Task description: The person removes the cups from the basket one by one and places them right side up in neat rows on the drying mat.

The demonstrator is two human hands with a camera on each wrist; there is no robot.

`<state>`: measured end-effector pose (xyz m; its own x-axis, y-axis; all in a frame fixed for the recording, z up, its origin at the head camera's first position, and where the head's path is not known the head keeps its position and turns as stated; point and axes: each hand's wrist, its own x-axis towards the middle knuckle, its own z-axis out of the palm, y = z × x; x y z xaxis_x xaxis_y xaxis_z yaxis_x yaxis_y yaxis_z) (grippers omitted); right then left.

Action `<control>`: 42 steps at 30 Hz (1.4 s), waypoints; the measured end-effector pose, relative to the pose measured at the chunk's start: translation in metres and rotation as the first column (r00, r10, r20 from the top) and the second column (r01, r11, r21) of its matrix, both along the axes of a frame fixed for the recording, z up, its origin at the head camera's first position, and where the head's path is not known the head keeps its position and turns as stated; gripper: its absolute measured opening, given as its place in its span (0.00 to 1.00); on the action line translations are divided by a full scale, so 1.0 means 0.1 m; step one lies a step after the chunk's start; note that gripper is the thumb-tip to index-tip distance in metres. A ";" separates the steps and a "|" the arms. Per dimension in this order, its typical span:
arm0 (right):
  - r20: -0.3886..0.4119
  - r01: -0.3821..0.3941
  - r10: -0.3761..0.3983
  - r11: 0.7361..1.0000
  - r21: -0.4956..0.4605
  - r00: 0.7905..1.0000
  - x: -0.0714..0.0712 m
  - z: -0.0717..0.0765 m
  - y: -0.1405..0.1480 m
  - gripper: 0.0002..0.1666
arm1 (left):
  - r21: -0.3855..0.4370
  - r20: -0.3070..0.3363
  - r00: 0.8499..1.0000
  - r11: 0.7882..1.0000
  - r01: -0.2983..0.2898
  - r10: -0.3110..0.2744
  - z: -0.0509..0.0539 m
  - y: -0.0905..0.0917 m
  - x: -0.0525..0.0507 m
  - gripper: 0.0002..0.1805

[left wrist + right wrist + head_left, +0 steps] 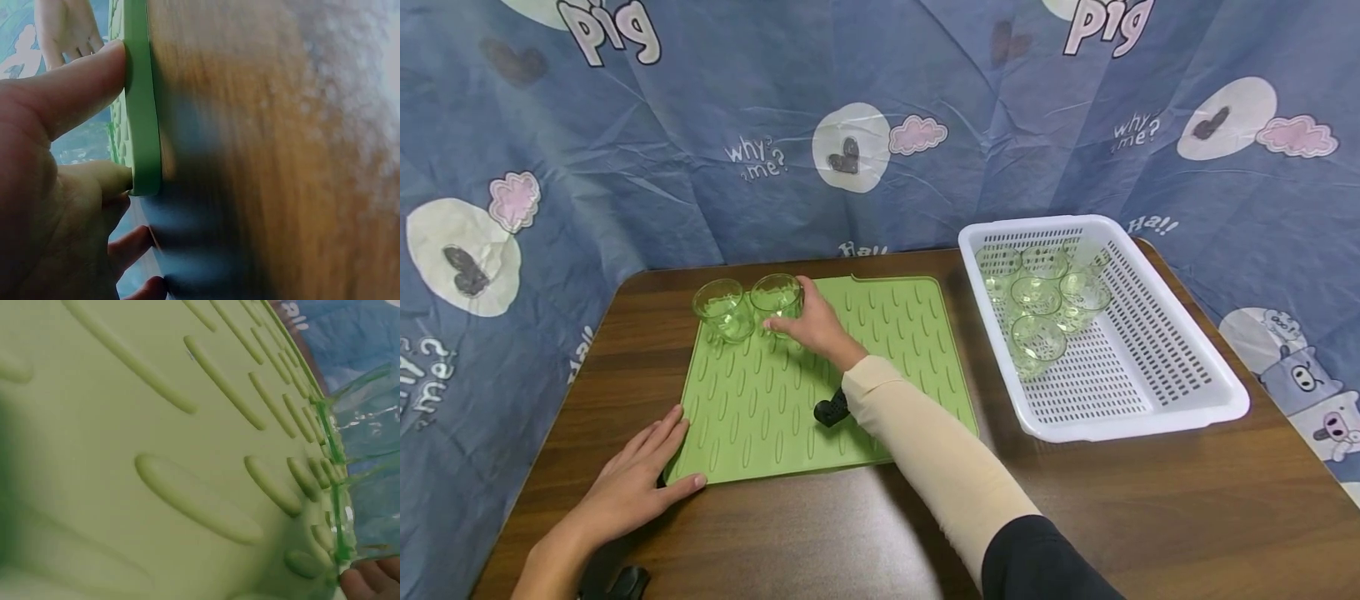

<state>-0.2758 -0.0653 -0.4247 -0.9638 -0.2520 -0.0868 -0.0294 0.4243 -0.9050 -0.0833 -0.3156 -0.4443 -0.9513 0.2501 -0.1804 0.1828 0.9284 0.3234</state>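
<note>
My right hand (820, 323) holds a clear green-tinted glass cup (775, 293) near the back left of the green ridged mat (880, 342), thumb on the near side and fingers behind. A second glass cup (724, 312) stands just left of it at the mat's corner. In the right wrist view, only the fingertips (369, 578) show beside the lower glass. My left hand (636, 477) rests at the mat's front left corner, fingers extended. The left wrist view shows its thumb (87, 87) touching the mat's edge (142, 125).
A white perforated basket (1138, 429) stands on the right of the brown wooden table (760, 542). Several glass cups (1037, 337) sit in its left and back part. A blue printed cloth (700, 125) hangs behind the table.
</note>
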 end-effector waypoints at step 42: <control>-0.183 0.095 -0.191 0.897 -0.432 0.964 0.83 1.32 1.68 0.23 | 0.024 0.008 1.000 1.000 -0.001 0.000 0.01 0.00 0.00 0.52</control>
<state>-0.1931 0.1027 -0.2925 -0.9749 -0.0766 0.2091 -0.2115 0.0245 -0.9771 -0.0830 -0.3156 -0.4434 -0.9499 0.2539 -0.1822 0.1795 0.9205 0.3471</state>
